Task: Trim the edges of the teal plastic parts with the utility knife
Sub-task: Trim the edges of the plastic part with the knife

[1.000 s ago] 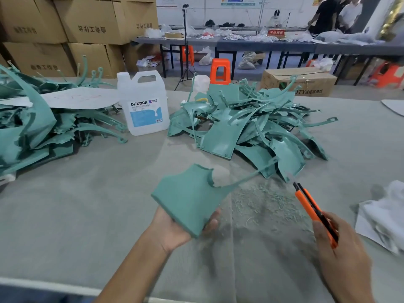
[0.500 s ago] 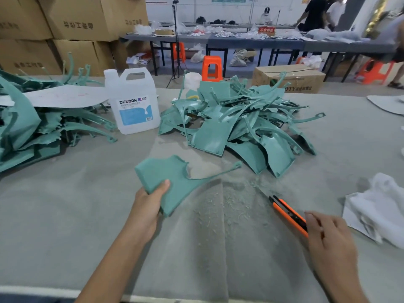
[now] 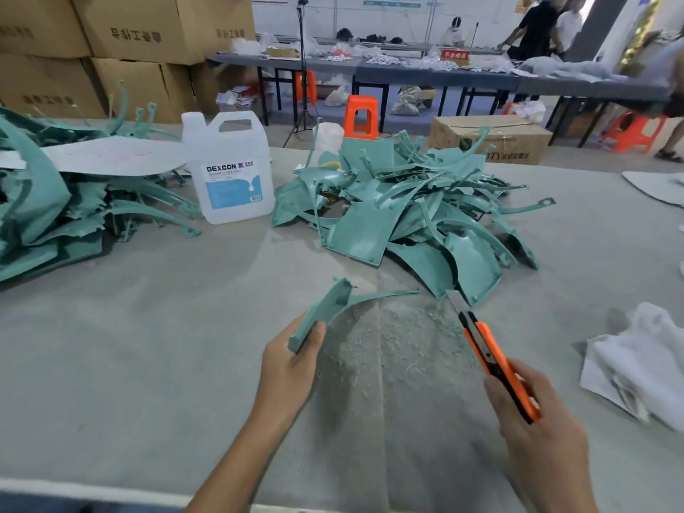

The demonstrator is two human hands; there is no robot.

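At the far left of the gray counter [image 3: 148, 327] lies a pile of teal plastic parts [image 3: 44, 216], and a white sheet [image 3: 111, 157] rests on top of it. Just to the right of that pile stands a white jug [image 3: 229, 172] with a blue label that says DEXCON. Nearer to the person, the left hand [image 3: 292, 364] grips one teal part [image 3: 325, 312] by its lower end, with the thumb pressed on the near side and the fingers curled behind it. This part is held up above the counter and turned so we see its edge. Its long side runs from the hand up and away to the right. Its thin curved tip points right, toward the knife blade, and there is a gap between the two. Under it, small teal shavings [image 3: 399, 327] lie on the counter. Behind them is a second, bigger pile of teal parts [image 3: 407, 209]. Next comes the orange utility knife [image 3: 496, 361]. Its blade is pushed out and points up and to the left, away from the person, with the tip near the edge of the big pile. The right hand [image 3: 536, 427] is closed around the back end of the knife handle. At the far right, a crumpled white cloth [image 3: 644, 357] lies on the counter.
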